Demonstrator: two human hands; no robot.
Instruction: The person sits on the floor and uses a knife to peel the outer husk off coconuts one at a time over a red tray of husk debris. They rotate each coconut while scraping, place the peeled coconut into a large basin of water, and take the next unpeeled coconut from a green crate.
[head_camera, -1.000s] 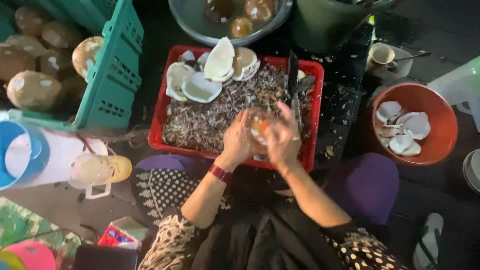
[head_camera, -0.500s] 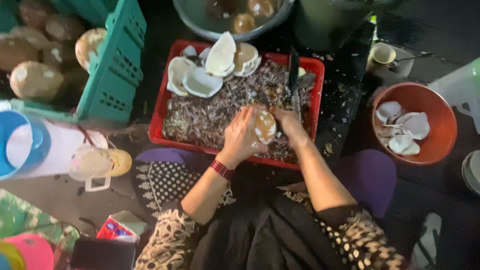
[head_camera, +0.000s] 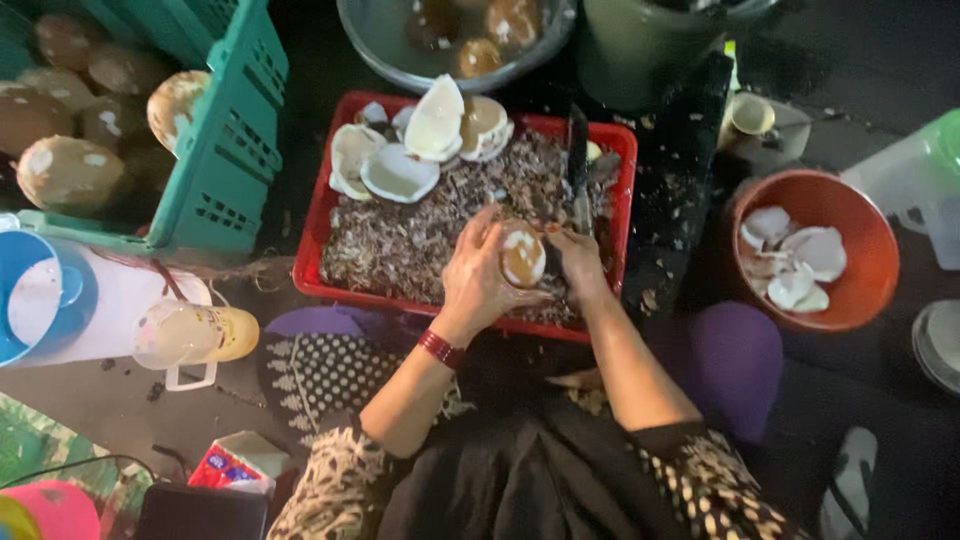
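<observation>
Perhaps red-blue carton (head_camera: 232, 462), lower left

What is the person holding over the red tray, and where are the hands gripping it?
The left hand cups a round brown coconut piece around its left side. The right hand grips a knife by its lower end, blade pointing away over the red tray.
</observation>
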